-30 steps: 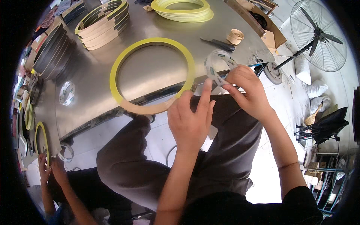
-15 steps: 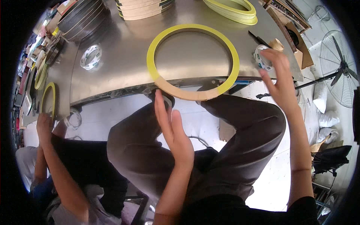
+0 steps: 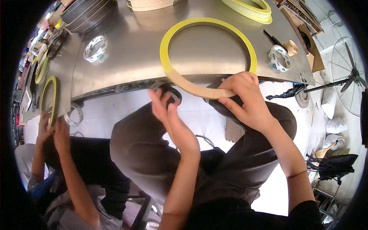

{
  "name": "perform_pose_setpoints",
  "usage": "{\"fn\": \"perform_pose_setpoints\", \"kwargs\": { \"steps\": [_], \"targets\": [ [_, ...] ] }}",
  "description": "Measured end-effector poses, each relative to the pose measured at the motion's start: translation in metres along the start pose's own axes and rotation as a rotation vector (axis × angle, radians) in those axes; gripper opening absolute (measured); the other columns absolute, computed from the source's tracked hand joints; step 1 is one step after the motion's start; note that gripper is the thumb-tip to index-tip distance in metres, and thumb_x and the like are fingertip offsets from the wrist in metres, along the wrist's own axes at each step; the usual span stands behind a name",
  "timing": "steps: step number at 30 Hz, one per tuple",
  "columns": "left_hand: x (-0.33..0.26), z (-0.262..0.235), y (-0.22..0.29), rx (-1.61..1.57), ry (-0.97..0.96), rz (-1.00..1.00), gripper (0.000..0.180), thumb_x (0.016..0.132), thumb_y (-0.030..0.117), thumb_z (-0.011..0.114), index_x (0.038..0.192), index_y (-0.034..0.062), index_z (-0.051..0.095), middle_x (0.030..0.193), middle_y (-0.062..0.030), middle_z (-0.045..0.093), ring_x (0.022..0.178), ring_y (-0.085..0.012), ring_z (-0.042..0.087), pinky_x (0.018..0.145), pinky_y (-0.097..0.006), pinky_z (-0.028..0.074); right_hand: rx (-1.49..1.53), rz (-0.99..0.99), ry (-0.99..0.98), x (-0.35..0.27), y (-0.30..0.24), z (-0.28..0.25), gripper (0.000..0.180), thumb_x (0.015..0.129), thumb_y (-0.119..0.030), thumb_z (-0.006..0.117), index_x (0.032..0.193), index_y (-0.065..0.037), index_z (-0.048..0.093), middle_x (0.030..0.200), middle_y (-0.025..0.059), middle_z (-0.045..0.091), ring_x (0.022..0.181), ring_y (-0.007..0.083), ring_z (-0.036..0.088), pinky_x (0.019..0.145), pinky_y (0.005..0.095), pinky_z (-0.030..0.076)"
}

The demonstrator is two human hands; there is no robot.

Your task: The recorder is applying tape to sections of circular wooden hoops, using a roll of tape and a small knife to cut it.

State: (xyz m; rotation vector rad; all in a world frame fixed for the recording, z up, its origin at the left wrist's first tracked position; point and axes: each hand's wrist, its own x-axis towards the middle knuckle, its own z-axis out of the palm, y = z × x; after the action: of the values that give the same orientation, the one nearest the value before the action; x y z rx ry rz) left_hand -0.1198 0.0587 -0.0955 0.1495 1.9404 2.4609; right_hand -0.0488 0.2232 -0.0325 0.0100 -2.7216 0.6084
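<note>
At the far left of the frame, another person's two hands (image 3: 51,128) hold a small yellow ring (image 3: 49,96) at the edge of the shiny metal table (image 3: 126,57). A bit further right, in the upper left, a roll of white and green tape (image 3: 95,48) lies flat on the table, and dark rings (image 3: 82,11) are stacked above it at the top edge. In the middle of the frame, the left hand (image 3: 170,119) is wide open with flat fingers and holds nothing. It is up in the air just below the table edge, near the big ring but not touching it. The big ring (image 3: 207,27) lies on the table in the upper middle. It is yellow most of the way round and plain tan at its lower part, which sticks out over the table edge. The right hand (image 3: 247,101) is right of the middle. Its fingers and thumb pinch the tan part of the big ring. Further right, a second roll of white and green tape (image 3: 278,57) sits on the table. At the far right, a fan (image 3: 347,74) stands on the floor.
</note>
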Motion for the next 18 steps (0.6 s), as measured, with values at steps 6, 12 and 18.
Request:
{"fn": "perform_pose_setpoints", "kwargs": {
  "steps": [6,12,18],
  "targets": [
    [-0.016,0.013,0.001,0.109,-0.281,0.21,0.065,0.108,0.032,0.026,0.158,-0.0038,0.008,0.167,-0.0194,0.004,0.154,-0.0338,0.009,0.123,-0.044,0.004,0.034,-0.04,-0.023,-0.006,-0.003,-0.005,0.029,0.087,-0.028,0.069,0.107,-0.007,0.064,0.102,0.0091,0.063,0.1,0.029,0.055,0.098,0.0397,0.034],
    [-0.006,0.015,0.005,-0.395,-0.234,-0.002,0.064,0.107,0.038,0.031,0.16,0.0058,0.014,0.167,-0.0132,0.013,0.152,-0.0322,0.019,0.123,-0.046,0.015,0.051,-0.019,-0.012,-0.007,0.001,-0.005,0.034,0.09,-0.035,0.067,0.107,-0.006,0.065,0.101,0.0097,0.062,0.102,0.0298,0.057,0.095,0.0417,0.036],
    [-0.02,-0.017,0.026,-0.015,0.126,0.075,0.036,0.101,0.018,0.048,0.132,0.0009,0.052,0.138,-0.015,0.05,0.123,-0.0295,0.049,0.107,-0.048,0.036,0.532,-0.45,0.16,-0.036,-0.057,-0.083,0.027,0.092,-0.038,0.066,0.105,-0.014,0.067,0.108,0.0073,0.065,0.101,0.0245,0.062,0.092,0.0466,0.048]
  ]
}}
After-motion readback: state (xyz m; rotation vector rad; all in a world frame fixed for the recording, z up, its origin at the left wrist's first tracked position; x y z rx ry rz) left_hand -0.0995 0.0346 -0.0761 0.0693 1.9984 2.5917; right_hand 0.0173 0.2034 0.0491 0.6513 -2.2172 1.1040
